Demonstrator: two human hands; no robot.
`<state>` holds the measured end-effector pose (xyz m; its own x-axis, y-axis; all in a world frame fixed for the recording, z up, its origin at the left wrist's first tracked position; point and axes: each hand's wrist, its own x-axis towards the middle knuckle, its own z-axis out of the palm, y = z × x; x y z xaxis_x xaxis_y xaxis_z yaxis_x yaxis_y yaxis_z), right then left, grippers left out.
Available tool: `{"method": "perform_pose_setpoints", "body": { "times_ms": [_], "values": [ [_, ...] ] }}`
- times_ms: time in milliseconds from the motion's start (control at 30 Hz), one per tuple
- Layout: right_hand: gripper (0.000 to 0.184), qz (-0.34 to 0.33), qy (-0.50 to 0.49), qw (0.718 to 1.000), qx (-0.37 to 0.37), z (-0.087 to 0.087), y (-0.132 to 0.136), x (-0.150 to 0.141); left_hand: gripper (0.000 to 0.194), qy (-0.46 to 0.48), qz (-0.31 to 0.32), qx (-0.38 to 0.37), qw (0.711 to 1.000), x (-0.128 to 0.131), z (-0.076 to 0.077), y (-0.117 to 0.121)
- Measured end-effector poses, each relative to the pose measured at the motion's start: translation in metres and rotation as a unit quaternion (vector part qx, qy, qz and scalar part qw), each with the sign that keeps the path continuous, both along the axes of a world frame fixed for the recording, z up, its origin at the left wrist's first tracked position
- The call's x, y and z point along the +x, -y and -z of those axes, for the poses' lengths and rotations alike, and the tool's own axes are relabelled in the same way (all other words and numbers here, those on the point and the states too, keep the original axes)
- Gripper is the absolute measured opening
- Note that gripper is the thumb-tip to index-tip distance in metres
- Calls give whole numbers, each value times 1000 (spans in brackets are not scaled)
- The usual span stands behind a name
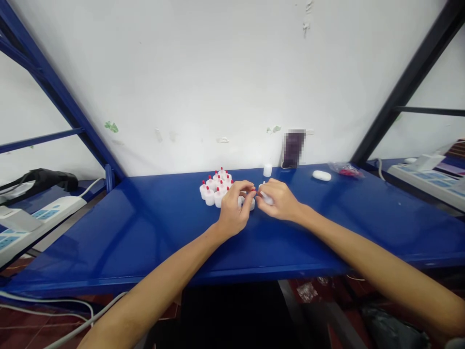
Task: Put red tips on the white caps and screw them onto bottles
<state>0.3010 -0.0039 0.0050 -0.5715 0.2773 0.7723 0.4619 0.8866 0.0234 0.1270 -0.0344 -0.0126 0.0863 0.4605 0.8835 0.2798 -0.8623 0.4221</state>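
Note:
On the blue table (pixel 152 228) both my hands meet near the middle. My left hand (pixel 236 208) is closed, its fingertips pinching a small red cap (pixel 252 192). My right hand (pixel 279 199) is closed round a small white bottle (pixel 266 196), held right against the left hand's fingertips. Just behind the left hand stands a cluster of several small white bottles with red caps (pixel 217 185). One more small white bottle without a cap (pixel 268 170) stands alone further back near the wall.
A blurred dark object (pixel 293 148) leans on the white wall. A white oval case (pixel 321 175) and a clear bag with red bits (pixel 345 169) lie at the right. Power strips (pixel 39 213) sit on the left shelf, boxes (pixel 428 177) on the right one.

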Motion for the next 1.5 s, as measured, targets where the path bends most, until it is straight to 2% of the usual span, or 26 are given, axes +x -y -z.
{"method": "perform_pose_setpoints", "body": {
  "times_ms": [200, 467, 733, 1100, 1233, 1367, 1500],
  "values": [
    [14, 11, 44, 997, -55, 1, 1, 2, 16, -28, 0, 16, 999, -1, 2, -1],
    [6, 37, 49, 992, -107, 2, 1, 3, 19, -40, -5, 10, 999, -2, 6, -6],
    [17, 34, 46, 979, -197, -9, 10, 3, 12, -40, -8, 19, 999, -3, 0, -4],
    [19, 55, 50, 979, -191, -5, 8, 4, 11, -70, -21, 3, 997, -4, -3, 0],
    [9, 50, 29, 985, -164, -4, 3, 5, 16, -76, -24, 6, 997, -5, -4, 2],
    [25, 43, 31, 989, -139, -4, -2, 10, 20, -114, -8, 29, 993, -8, -5, 3],
    [37, 29, 41, 987, -150, -5, -3, 14, 24, -168, 10, 30, 985, -11, -5, 3]
  ]
}}
